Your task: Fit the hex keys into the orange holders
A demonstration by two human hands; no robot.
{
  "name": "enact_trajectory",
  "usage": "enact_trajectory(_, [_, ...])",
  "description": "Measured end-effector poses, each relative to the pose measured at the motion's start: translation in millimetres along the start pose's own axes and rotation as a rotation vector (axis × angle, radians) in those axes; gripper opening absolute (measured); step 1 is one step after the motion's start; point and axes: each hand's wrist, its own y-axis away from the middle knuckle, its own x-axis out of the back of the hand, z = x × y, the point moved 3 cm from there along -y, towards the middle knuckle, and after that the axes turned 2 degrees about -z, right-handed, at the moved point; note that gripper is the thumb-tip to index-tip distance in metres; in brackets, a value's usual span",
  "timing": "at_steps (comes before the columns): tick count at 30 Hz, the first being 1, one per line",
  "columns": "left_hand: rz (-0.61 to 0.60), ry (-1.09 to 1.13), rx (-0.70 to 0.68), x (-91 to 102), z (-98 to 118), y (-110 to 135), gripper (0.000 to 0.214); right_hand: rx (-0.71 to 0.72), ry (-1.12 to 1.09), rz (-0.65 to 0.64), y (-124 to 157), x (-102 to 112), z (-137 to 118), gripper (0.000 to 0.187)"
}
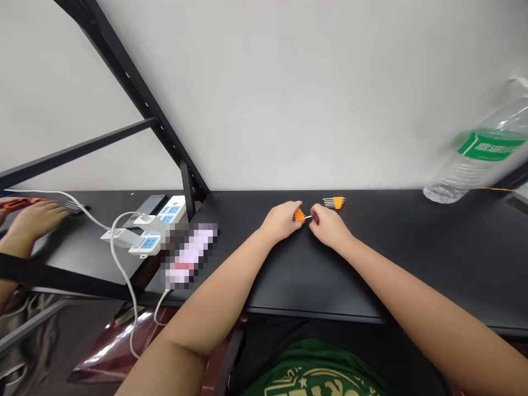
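My left hand (282, 221) is closed around an orange hex key holder (300, 215), with small dark key ends showing at its edge. Just to the right, my right hand (329, 226) pinches the end of a thin hex key (308, 217), whose shiny shaft reaches to the holder. Fingers hide part of the key and the holder. Behind my right hand, a second orange holder with several silver hex keys (334, 202) lies on the black table (313, 275).
A clear plastic bottle (474, 154) with a green label stands at the right. On the left are a phone (192, 254), a white power strip (173, 212) with chargers and cables, and a black metal frame (169, 137). Beyond it, another person's hand (41, 217) rests on a table.
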Motion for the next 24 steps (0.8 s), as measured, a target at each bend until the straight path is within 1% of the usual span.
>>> enact_trajectory(2, [-0.019, -0.023, 0.023, 0.2, -3.9, 0.9, 0.062, -0.058, 0.032, -0.018, 0.3, 6.6, 5.7, 0.014])
enact_trajectory(5, [-0.014, -0.04, 0.035, 2.7, -9.4, 4.0, 0.062, -0.134, 0.092, -0.038, 2.8, 18.6, 18.7, 0.013])
enact_trajectory(8, [0.019, -0.011, 0.038, 5.5, -11.2, 7.6, 0.059, -0.152, 0.16, -0.094, 6.7, 25.4, 28.9, 0.01])
enact_trajectory(10, [0.054, 0.05, 0.033, 6.0, -9.1, 9.2, 0.058, -0.115, 0.191, -0.095, 8.8, 25.9, 28.6, 0.003])
enact_trajectory(12, [0.093, 0.126, 0.017, 4.8, -5.0, 10.1, 0.058, -0.045, 0.171, -0.029, 10.2, 24.8, 21.4, 0.009])
enact_trajectory(14, [0.118, 0.198, -0.001, 2.4, -0.4, 10.5, 0.058, 0.052, 0.077, 0.022, 10.7, 21.6, 10.2, 0.016])
enact_trajectory(16, [0.122, 0.253, -0.012, -0.4, 3.2, 10.6, 0.057, 0.151, -0.024, 0.011, 10.2, 16.9, -0.3, 0.014])
enact_trajectory(18, [0.112, 0.279, -0.012, -2.4, 5.3, 10.1, 0.057, 0.206, -0.052, 0.003, 9.2, 13.5, -6.2, 0.011])
enact_trajectory(21, [0.082, 0.266, 0.002, -3.0, 7.5, 8.4, 0.058, 0.208, -0.003, 0.012, 7.6, 11.7, -6.6, 0.011])
enact_trajectory(24, [0.051, 0.17, 0.011, -1.9, 10.9, 6.0, 0.056, 0.149, 0.064, 0.036, 6.2, 13.7, -2.6, 0.013])
